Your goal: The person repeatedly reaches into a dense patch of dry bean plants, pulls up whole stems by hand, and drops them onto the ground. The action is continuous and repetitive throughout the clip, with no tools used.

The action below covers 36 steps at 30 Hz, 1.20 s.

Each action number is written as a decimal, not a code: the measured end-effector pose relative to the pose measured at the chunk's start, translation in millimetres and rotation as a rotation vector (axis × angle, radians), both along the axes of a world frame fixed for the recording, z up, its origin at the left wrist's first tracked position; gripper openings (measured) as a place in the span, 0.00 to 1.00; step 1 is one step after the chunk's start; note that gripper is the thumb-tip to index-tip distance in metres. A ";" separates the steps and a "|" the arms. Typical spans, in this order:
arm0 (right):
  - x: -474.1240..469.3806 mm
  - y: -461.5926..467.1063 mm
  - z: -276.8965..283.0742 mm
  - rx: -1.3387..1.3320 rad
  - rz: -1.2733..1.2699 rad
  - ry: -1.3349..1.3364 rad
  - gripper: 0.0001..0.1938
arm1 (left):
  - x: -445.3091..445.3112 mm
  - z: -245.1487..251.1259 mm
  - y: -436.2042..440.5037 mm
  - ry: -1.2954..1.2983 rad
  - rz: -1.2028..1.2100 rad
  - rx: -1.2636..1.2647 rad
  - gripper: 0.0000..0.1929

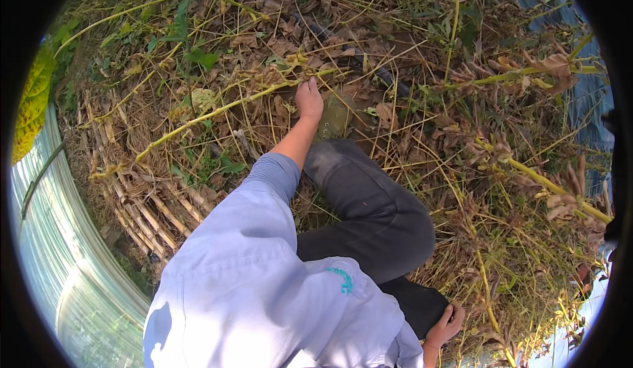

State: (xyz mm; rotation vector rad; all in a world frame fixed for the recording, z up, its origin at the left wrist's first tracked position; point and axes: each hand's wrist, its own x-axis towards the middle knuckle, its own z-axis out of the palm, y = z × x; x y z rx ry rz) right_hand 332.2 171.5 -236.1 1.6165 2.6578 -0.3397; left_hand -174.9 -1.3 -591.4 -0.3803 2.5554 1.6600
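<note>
My left hand [309,99] reaches forward over the leaf litter, its fingers closed around a long yellow plant stem [217,111] near its right end. The stem slants down to the left, and shrivelled leaves hang on it near my fingers. Just right of that wrist, an olive-green shoe [335,117] shows beyond my bent leg in dark trousers [376,205]. At the lower right, my right hand [446,324] rests against a dark trousered knee [420,304], with no object seen in it. Part of its palm is hidden.
Dry cut stalks [148,215] lie in a row at the left, beside translucent plastic film [74,274]. A dark hose [381,74] runs through the litter ahead. Yellow stems with dried pods [539,177] reach in from the right, where bluish sheeting [588,101] shows.
</note>
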 end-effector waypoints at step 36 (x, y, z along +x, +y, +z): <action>-13.0 -24.6 20.6 0.082 0.068 -0.003 0.16 | -109.5 12.0 55.4 -0.429 0.104 0.519 0.22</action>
